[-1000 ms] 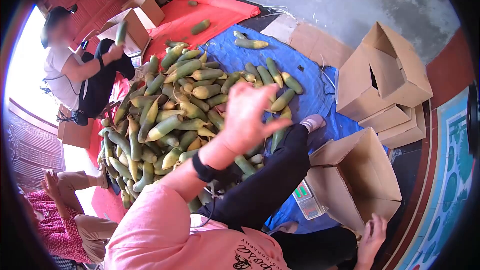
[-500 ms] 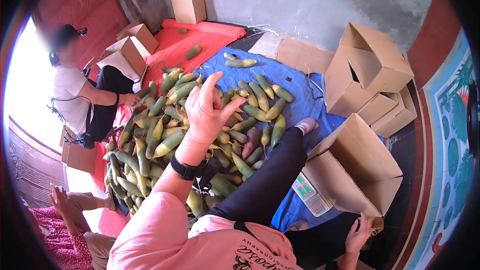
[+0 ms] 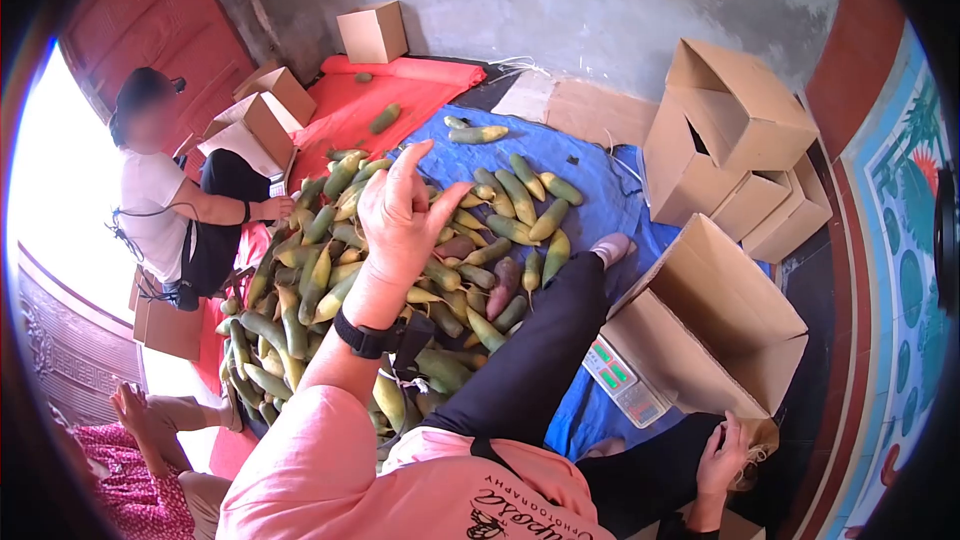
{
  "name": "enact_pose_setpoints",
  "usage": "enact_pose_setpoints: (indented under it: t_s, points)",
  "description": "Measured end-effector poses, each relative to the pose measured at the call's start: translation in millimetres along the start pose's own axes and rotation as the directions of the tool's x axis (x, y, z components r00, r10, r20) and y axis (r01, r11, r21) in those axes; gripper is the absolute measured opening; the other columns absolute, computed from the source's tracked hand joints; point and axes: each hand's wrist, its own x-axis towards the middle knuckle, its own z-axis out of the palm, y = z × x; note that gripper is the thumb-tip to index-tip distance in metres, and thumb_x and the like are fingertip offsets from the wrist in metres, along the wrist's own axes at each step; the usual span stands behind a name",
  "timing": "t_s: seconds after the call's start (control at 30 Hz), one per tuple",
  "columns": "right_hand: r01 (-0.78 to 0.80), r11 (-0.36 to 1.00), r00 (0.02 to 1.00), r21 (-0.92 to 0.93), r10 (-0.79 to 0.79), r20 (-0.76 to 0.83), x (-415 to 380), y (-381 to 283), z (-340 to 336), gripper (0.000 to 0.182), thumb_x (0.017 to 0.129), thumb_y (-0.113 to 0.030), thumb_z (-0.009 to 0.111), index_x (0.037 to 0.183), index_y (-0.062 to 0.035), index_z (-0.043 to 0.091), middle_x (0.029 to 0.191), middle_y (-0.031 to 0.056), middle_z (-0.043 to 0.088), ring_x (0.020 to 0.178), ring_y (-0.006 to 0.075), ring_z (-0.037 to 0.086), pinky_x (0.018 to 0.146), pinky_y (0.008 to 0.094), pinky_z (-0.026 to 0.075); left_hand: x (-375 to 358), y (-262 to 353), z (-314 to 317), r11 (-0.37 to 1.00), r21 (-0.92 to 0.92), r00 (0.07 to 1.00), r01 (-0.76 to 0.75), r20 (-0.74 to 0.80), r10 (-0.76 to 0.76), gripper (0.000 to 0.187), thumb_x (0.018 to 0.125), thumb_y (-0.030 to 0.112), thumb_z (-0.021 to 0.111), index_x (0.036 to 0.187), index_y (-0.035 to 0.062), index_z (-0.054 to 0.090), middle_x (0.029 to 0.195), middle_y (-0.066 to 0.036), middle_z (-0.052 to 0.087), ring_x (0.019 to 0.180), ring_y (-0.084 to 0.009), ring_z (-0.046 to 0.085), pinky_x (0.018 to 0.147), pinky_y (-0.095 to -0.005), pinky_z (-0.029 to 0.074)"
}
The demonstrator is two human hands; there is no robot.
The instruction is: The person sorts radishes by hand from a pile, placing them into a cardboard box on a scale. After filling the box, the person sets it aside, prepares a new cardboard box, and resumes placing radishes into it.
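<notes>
My left hand (image 3: pixel 398 215) has swung anticlockwise to 11 o'clock, over the radish pile (image 3: pixel 315 280), its thumb and fingers parted around nothing, so it carries no radish. My right hand (image 3: pixel 722 455) stays curled by the lower edge of the open carton (image 3: pixel 668 360), at 3 o'clock; I can't tell whether it grips anything there.

Pink tee (image 3: pixel 400 488), blk trousers (image 3: pixel 530 360), blk wristband (image 3: pixel 362 338)
Chunky band sits just below L hand (image 3: pixel 405 205), w/ dark boxy bit (image 3: pixel 409 342) beside it; short pink sleeve (image 3: pixel 300 435) further down same arm; blk chest print (image 3: pixel 490 500) left of R hand (image 3: pixel 725 455): script seems to end "posa", "PHOTOGRAPHY" in caps, small drawing; pale pinkish shoe or sock (image 3: pixel 613 248) right of L hand
</notes>
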Motion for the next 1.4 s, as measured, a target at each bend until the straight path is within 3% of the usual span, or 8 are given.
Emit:
enact_pose_setpoints:
  t_s: [0.3,0.43,0.6,0.73,0.8,1.07,1.23,1.4]
  points:
    - [-0.053,0.997,0.998,0.050,0.052,0.024,-4.7,5.6,1.3,0.029,0.084,0.002,0.057,0.112,-0.0012,0.059,0.088,0.0164,0.058,0.081,0.0333,0.058,0.074,0.0413,0.047,-25.9,-26.1,-15.3,0.989,0.150,0.906,0.013,0.416,-0.075,0.047,0.073,0.031,0.077,0.113,0.0125,0.058,0.056,-0.002,0.050,0.052,-0.0214,0.052,0.055,-0.0344,0.043]
    - [-0.044,0.999,0.998,0.018,0.043,0.039,-6.6,6.6,-0.7,0.028,0.084,0.003,0.056,0.112,-0.0022,0.060,0.086,0.0149,0.057,0.079,0.0315,0.058,0.072,0.0397,0.047,-104.8,-86.2,-32.2,0.933,0.339,0.379,0.122,0.853,-0.360,0.057,0.071,0.033,0.078,0.119,0.0101,0.057,0.079,-0.012,0.065,0.079,-0.0304,0.064,0.069,-0.0402,0.050]
    - [-0.023,1.000,0.999,-0.012,0.023,0.047,-5.3,8.2,-1.8,0.027,0.083,0.003,0.056,0.110,-0.0018,0.061,0.086,0.0144,0.057,0.078,0.0306,0.058,0.071,0.0388,0.047,-230.7,-124.5,-59.6,0.857,0.515,-0.220,0.018,0.838,-0.499,0.071,0.068,0.040,0.078,0.129,0.0152,0.053,0.126,-0.013,0.055,0.119,-0.0317,0.051,0.098,-0.0418,0.043]
    - [-0.004,1.000,0.998,-0.027,0.006,0.059,0.4,2.0,-0.3,0.026,0.083,0.004,0.057,0.108,-0.0014,0.061,0.086,0.0142,0.057,0.078,0.0304,0.058,0.071,0.0388,0.047,-316.6,-116.0,-56.1,0.888,0.425,-0.205,-0.174,0.866,-0.455,0.078,0.066,0.046,0.078,0.133,0.0188,0.049,0.142,-0.010,0.039,0.134,-0.0320,0.033,0.106,-0.0458,0.034]
    - [-0.015,0.998,0.997,-0.063,0.020,0.071,2.4,-1.4,1.6,0.026,0.083,0.003,0.057,0.108,-0.0012,0.061,0.088,0.0149,0.059,0.080,0.0316,0.059,0.073,0.0396,0.048,-341.8,-107.3,-48.2,0.894,0.276,0.083,-0.353,0.961,-0.264,0.072,0.064,0.041,0.079,0.126,0.0157,0.053,0.129,-0.009,0.047,0.127,-0.0272,0.038,0.104,-0.0429,0.033]
    - [0.011,0.992,0.998,-0.128,-0.003,0.061,6.4,-6.5,2.7,0.022,0.081,0.002,0.058,0.103,-0.0002,0.062,0.093,0.0160,0.061,0.085,0.0341,0.059,0.077,0.0407,0.048,-390.2,-119.6,2.4,0.862,0.244,0.077,-0.445,0.969,-0.235,0.043,0.080,0.014,0.055,0.123,0.0085,0.053,0.112,-0.008,0.054,0.113,-0.0252,0.045,0.095,-0.0410,0.035]
    - [-0.008,0.992,0.997,-0.128,0.017,0.074,6.1,-7.5,0.7,0.024,0.080,0.002,0.059,0.103,-0.0006,0.063,0.092,0.0161,0.061,0.083,0.0336,0.059,0.076,0.0403,0.048,-328.6,-102.9,10.4,0.887,0.152,-0.203,-0.436,0.944,-0.261,0.059,0.062,0.035,0.074,0.112,0.0099,0.056,0.109,-0.011,0.055,0.107,-0.0277,0.054,0.092,-0.0389,0.042]
    - [-0.011,0.993,0.997,-0.119,0.020,0.077,8.1,-11.9,0.3,0.023,0.080,0.003,0.059,0.102,-0.0004,0.063,0.090,0.0163,0.059,0.082,0.0331,0.058,0.075,0.0403,0.048,-284.7,-73.3,4.2,0.935,0.226,-0.269,-0.271,0.915,-0.300,0.061,0.063,0.043,0.076,0.110,0.0071,0.059,0.111,-0.013,0.056,0.100,-0.0288,0.061,0.084,-0.0379,0.051]
